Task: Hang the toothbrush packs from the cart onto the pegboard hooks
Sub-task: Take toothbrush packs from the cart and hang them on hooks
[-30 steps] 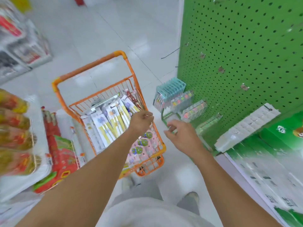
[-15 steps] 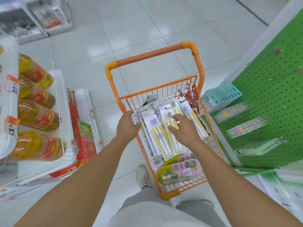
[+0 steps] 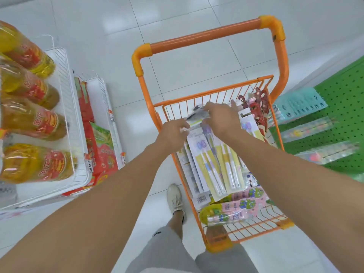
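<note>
Here the toothbrush packs point(image 3: 211, 160) lie fanned in the orange cart point(image 3: 214, 93), upright against each other, with pink packs point(image 3: 236, 209) flat at the near end. The left hand point(image 3: 173, 133) pinches the top corner of a blurred grey pack point(image 3: 197, 116); the right hand point(image 3: 221, 117) has its fingers curled onto the same pack from the other side, so both grasp it. The likely risk is that lifting this pack drags its neighbours up with it, since the cards overlap closely, or snags a hang-hole on the wire rim. The green pegboard point(image 3: 342, 91) stands to the right, just beside the cart, with packs point(image 3: 301, 105) already hanging. The handle point(image 3: 206, 38) arches over the far end, so the open way out is upward and right. On the left, a white wire shelf point(image 3: 67, 107) of oil bottles point(image 3: 29, 121) stands apart across bare floor.
</note>
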